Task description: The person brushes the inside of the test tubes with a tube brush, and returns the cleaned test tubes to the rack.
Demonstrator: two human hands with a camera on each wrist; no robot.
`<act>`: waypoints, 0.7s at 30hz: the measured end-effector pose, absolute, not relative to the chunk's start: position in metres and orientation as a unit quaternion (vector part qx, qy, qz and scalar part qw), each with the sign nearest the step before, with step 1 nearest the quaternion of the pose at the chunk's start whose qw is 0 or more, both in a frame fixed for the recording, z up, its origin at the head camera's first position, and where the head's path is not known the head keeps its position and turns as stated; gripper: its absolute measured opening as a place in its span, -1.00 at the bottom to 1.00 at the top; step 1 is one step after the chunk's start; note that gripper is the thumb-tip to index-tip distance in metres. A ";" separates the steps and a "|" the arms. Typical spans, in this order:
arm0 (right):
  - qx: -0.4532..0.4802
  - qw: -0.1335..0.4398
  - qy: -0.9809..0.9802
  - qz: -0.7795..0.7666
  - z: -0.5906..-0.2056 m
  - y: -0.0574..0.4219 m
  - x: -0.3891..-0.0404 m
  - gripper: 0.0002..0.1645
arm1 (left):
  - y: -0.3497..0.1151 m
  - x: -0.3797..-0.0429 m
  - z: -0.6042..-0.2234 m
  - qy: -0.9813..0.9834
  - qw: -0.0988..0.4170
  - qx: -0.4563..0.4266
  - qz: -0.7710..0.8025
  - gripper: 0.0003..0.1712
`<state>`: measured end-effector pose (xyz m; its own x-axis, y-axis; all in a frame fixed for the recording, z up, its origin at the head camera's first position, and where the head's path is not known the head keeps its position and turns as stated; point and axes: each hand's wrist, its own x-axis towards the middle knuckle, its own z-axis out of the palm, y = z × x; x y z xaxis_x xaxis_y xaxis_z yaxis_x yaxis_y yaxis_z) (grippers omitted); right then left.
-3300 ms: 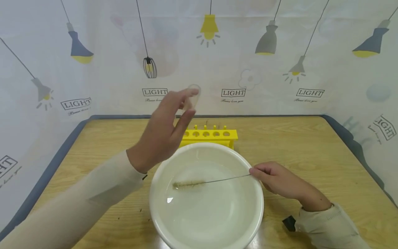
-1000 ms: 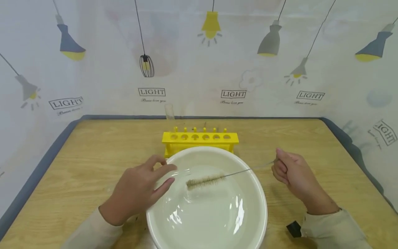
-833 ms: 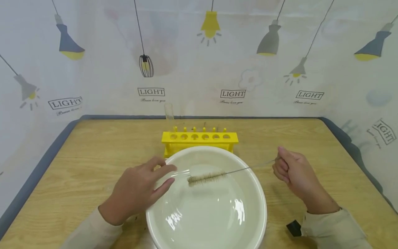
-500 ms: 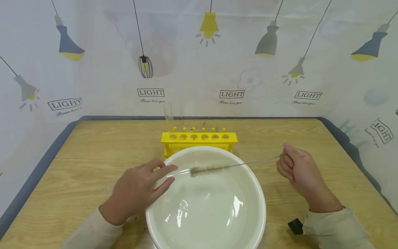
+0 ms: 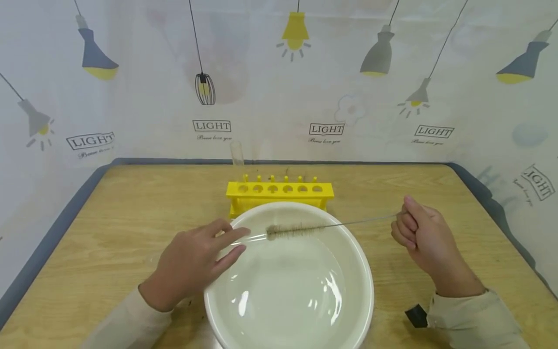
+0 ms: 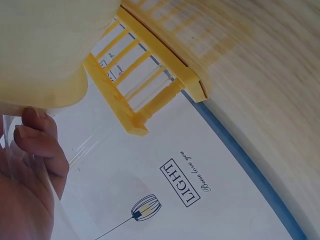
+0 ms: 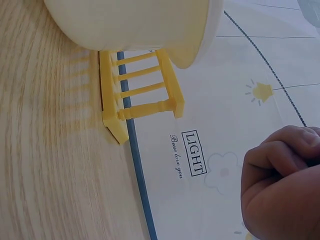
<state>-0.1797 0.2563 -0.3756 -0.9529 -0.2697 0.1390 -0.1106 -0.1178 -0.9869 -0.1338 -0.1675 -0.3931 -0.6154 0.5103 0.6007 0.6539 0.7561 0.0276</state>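
My left hand (image 5: 198,257) holds a clear glass test tube (image 5: 256,237) between fingers and thumb, its mouth turned right over the white basin (image 5: 367,271). The bristle head of a test tube brush (image 5: 298,230) meets the tube's mouth, its tip right at the rim. My right hand (image 5: 429,242) grips the brush's thin wire handle (image 5: 370,221) to the right of the basin, fingers curled. Water lies in the basin. In the left wrist view the left hand (image 6: 37,165) shows beside the basin's wall; in the right wrist view the curled right hand (image 7: 282,175) is at the right edge.
Behind the basin stands a yellow test tube rack (image 5: 279,190). One clear test tube (image 5: 237,155) stands upright at its left end. The wooden table (image 5: 144,208) ends at a backdrop (image 5: 270,97) printed with lamps.
The left hand has come down from above the rack to the basin, and a tube now stands in the rack. The right hand has lifted the brush from the water to the held tube's mouth.
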 end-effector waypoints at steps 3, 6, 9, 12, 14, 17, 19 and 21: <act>-0.136 0.056 0.670 -0.727 -0.375 0.255 -0.179 -0.37 | -0.167 -0.134 -0.392 -0.891 0.290 -0.326 -0.122 -0.56; -0.130 0.068 0.677 -0.721 -0.376 0.255 -0.180 -0.37 | -0.167 -0.134 -0.392 -0.891 0.292 -0.326 -0.121 -0.55; -0.119 0.080 0.685 -0.715 -0.376 0.255 -0.181 -0.36 | -0.168 -0.134 -0.393 -0.891 0.293 -0.326 -0.121 -0.55; -0.119 0.093 0.692 -0.706 -0.378 0.256 -0.182 -0.35 | -0.168 -0.135 -0.392 -0.891 0.293 -0.326 -0.122 -0.56; -0.128 0.105 0.693 -0.701 -0.378 0.257 -0.183 -0.36 | -0.168 -0.135 -0.392 -0.891 0.292 -0.326 -0.122 -0.57; -0.139 0.115 0.702 -0.689 -0.379 0.257 -0.183 -0.36 | -0.168 -0.135 -0.391 -0.892 0.287 -0.326 -0.122 -0.59; -0.135 0.112 0.715 -0.677 -0.379 0.256 -0.183 -0.35 | -0.168 -0.135 -0.391 -0.893 0.285 -0.325 -0.121 -0.60; -0.134 0.107 0.728 -0.664 -0.380 0.256 -0.183 -0.34 | -0.168 -0.135 -0.392 -0.893 0.285 -0.326 -0.120 -0.59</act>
<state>-0.1826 0.2565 -0.3796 -0.9410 -0.3377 0.0217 -0.0524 0.0820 -0.9953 -0.1352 -0.1676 -0.3915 -0.6253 0.5134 0.5877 0.6506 0.7588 0.0294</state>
